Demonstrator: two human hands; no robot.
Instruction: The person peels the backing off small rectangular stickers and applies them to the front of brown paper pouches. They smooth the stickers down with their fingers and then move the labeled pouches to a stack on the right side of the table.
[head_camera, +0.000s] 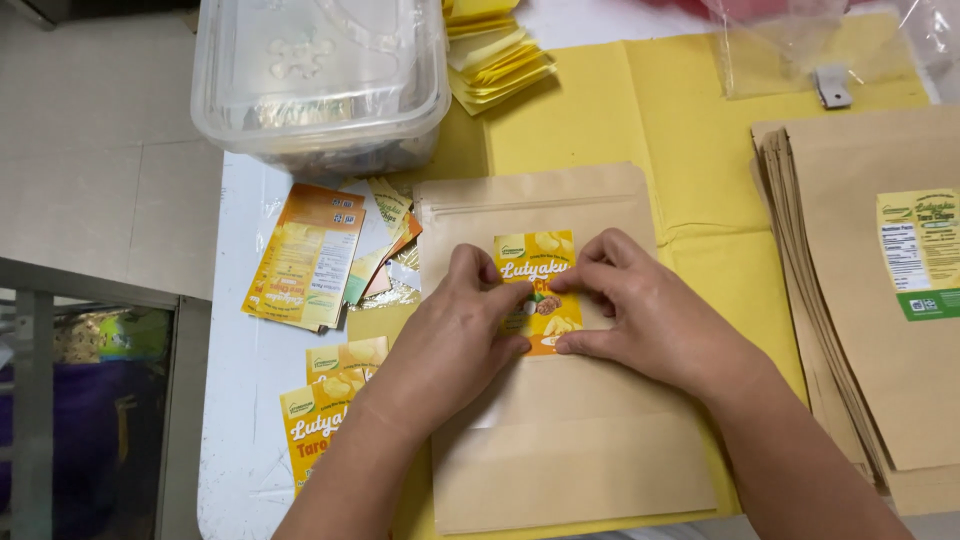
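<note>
A brown kraft paper pouch (560, 440) lies flat in front of me on a yellow sheet (640, 110). On its upper half sits a yellow and orange label sticker (535, 250). My left hand (450, 345) presses the sticker's left side with thumb and fingertips. My right hand (650, 315) presses its right side and lower edge. Both hands lie flat on the pouch, fingers meeting over the sticker, which they partly hide.
A stack of kraft pouches (860, 300), the top one bearing a green and yellow label, lies at the right. Loose yellow and orange stickers (305, 255) lie at the left, more (320, 400) near my left forearm. A clear plastic tub (320, 80) stands at the back.
</note>
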